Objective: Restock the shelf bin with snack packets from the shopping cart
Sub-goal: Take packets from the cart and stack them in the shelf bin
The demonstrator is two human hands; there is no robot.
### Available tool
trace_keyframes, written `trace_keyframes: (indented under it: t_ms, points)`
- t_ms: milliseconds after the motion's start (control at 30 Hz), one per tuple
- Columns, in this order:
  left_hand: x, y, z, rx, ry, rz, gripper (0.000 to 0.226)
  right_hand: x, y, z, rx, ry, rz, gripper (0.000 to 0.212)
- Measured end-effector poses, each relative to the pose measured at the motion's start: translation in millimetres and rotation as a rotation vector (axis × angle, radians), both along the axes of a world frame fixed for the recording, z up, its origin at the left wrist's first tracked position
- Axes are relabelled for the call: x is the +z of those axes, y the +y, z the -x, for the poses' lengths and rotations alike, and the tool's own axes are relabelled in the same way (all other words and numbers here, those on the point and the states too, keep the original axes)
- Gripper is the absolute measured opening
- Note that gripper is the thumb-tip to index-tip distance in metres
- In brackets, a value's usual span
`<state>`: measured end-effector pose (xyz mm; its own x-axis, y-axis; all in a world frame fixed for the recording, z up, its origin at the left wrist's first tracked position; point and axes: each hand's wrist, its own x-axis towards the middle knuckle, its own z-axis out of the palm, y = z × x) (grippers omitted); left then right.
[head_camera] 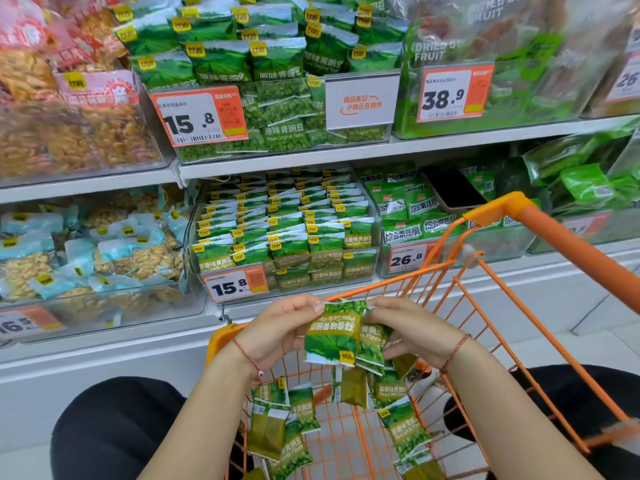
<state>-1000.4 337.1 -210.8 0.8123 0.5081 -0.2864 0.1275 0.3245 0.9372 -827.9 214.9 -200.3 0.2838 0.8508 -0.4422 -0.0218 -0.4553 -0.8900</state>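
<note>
Both hands hold a small stack of green snack packets [341, 336] above the orange shopping cart [540, 258] — the left hand [277, 329] pinches the top edge, the right hand [412, 332] curls around the stack's far side. More loose packets [405, 433] lie in the cart's basket. The shelf bin [287, 237] just beyond — tagged 15.8 — stands nearly full.

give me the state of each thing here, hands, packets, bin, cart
left hand: pinches the held packets' top edge
right hand: grips the held packets from the right
held packets: small stack, upside down, above the cart
garlic pea bin: nearly full, packets upright in rows
loose packets: scattered in the cart, not yet shelved
cart: parked against the shelf
</note>
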Motion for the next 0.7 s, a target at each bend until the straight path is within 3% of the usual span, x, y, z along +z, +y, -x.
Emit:
trace_keyframes:
  t_ms: [133, 167, 267, 333, 467, 600, 700]
  points:
    - [-0.3, 3.3, -2.8, 0.266, -0.145, 0.151, 0.008, 2.6, 3.2, 0.5, -0.090, 0.209, -0.178, 0.010]
    - [-2.6, 5.6, -3.4, 0.295, -0.226, 0.216, 0.017, 1.8, 4.4, -0.2, -0.120, 0.240, -0.216, 0.012]
    - [-1.1, 7.6, -2.3, 0.267, -0.384, 0.374, 0.074, 0.6, 6.8, -0.6, -0.243, 0.359, -0.315, 0.015]
    - [1.0, 3.7, -2.7, 0.212, -0.384, 0.368, 0.085, -2.0, 8.0, -0.9, -0.293, 0.388, -0.356, 0.024]
    - [9.9, -18.0, -15.2, 0.244, -0.270, 0.312, 0.057, -8.5, 12.1, 2.7, -0.397, 0.351, -0.394, 0.029]
    - [6.6, -28.9, -25.9, 0.328, -0.305, 0.318, 0.054, -11.5, 14.3, 4.9, -0.489, 0.440, -0.415, 0.023]
    - [6.5, -34.4, -29.2, 0.359, -0.233, 0.160, 0.043, -13.3, 14.1, 3.5, -0.546, 0.537, -0.436, 0.039]
